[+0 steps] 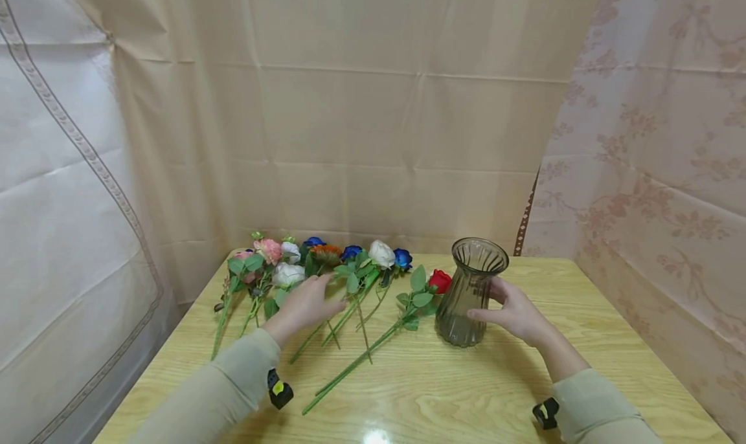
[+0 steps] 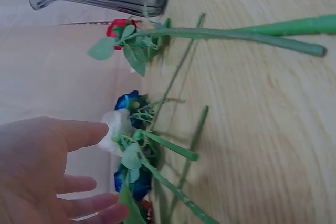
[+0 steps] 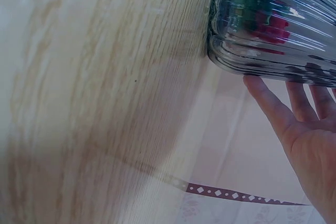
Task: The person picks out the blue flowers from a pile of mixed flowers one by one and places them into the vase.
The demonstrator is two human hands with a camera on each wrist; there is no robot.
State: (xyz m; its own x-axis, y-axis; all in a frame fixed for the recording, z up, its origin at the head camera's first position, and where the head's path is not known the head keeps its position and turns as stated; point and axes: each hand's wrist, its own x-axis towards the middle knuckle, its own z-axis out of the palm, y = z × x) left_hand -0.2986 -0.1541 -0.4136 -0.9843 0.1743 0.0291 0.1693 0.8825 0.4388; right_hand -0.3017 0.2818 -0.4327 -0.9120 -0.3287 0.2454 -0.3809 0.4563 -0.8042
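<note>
My right hand (image 1: 515,311) is at the right side of a ribbed, smoky glass vase (image 1: 460,308) that stands upright on the table. Its thumb overlaps the vase's near side in the head view, and its other fingers reach behind the glass. Seen from the right wrist, the fingers are spread and fairly straight, tips right at the vase's side (image 3: 262,51). My left hand (image 1: 305,308) hovers over several artificial flowers, fingers loosely extended and holding nothing. Nearest it are a white rose (image 2: 113,129), blue roses (image 2: 139,187) and an orange flower (image 1: 326,253).
A red rose (image 1: 440,281) lies just left of the vase, its long green stem (image 1: 355,363) pointing toward the front. Pink flowers (image 1: 268,251) and more white ones (image 1: 288,274) lie at the table's back left. Hanging cloth (image 1: 379,120) borders the wooden table (image 1: 466,399).
</note>
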